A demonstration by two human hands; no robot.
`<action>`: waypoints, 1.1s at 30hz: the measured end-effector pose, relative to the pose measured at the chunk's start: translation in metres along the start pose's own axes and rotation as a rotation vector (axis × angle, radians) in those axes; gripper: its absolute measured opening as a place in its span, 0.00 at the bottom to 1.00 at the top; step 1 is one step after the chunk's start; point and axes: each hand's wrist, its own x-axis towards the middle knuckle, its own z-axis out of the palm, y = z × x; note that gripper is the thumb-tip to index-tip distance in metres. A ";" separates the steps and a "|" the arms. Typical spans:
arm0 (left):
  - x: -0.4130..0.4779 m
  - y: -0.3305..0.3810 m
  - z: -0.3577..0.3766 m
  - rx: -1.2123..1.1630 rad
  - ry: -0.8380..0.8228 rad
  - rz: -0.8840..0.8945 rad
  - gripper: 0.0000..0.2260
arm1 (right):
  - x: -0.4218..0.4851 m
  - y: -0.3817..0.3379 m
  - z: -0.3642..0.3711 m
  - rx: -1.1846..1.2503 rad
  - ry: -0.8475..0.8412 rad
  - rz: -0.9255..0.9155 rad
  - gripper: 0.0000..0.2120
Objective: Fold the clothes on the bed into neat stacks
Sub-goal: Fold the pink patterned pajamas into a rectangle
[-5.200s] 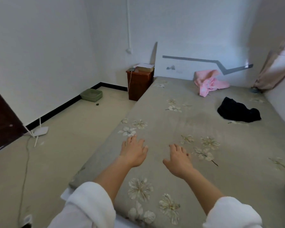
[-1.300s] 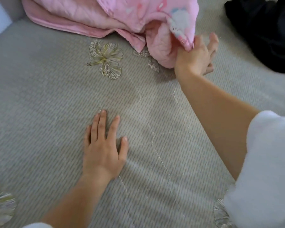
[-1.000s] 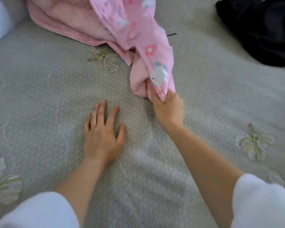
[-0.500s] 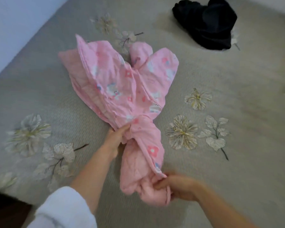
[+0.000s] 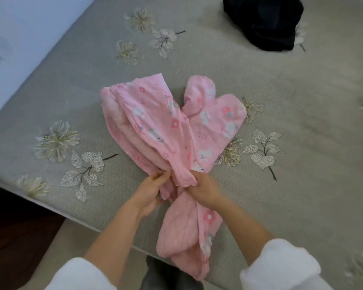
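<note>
Pink printed garment lies bunched at the near edge of the bed, one end hanging off. Left hand and right hand both pinch its twisted middle. Risks: spreading it twisted sets creases, and the overhang may drag it off.

Both forearms are angling inward.
Left grip and right grip are pinching the pink garment, fingers curled, wrists close together.

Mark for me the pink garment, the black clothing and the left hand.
pink garment [image 5: 176,130], head view, on its printed middle.
black clothing [image 5: 264,24], head view, on the heap's centre.
left hand [image 5: 149,191], head view, on its back.
</note>
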 end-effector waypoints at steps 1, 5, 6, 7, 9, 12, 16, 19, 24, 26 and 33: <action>-0.007 0.005 0.001 -0.098 0.009 -0.007 0.14 | -0.009 -0.008 -0.011 0.115 -0.053 0.012 0.08; -0.032 0.023 0.009 -0.161 0.007 -0.052 0.16 | -0.052 -0.030 -0.062 0.558 -0.085 0.146 0.07; -0.041 0.025 0.014 -0.104 -0.003 -0.083 0.15 | -0.064 -0.034 -0.074 0.627 -0.058 0.164 0.07; -0.051 0.028 0.019 -0.040 -0.007 -0.112 0.13 | -0.076 -0.036 -0.084 0.681 -0.033 0.176 0.07; -0.073 0.034 0.031 0.074 -0.026 -0.141 0.09 | -0.104 -0.041 -0.102 0.763 0.001 0.186 0.08; -0.101 0.057 0.051 0.003 -0.095 -0.065 0.09 | -0.129 -0.048 -0.128 0.803 0.123 0.183 0.09; -0.116 0.130 0.075 -0.180 -0.045 0.138 0.09 | -0.128 -0.074 -0.178 0.782 0.359 0.145 0.13; -0.138 0.200 0.096 -0.175 -0.050 0.373 0.13 | -0.127 -0.103 -0.223 0.777 0.525 0.010 0.14; -0.198 0.283 0.124 -0.058 -0.045 0.715 0.16 | -0.157 -0.138 -0.273 0.783 0.789 -0.234 0.09; -0.213 0.294 0.127 -0.068 0.019 0.806 0.18 | -0.173 -0.135 -0.281 0.797 0.892 -0.250 0.05; -0.143 0.224 0.077 -0.063 0.205 0.564 0.15 | -0.181 -0.017 -0.236 0.814 1.068 0.210 0.12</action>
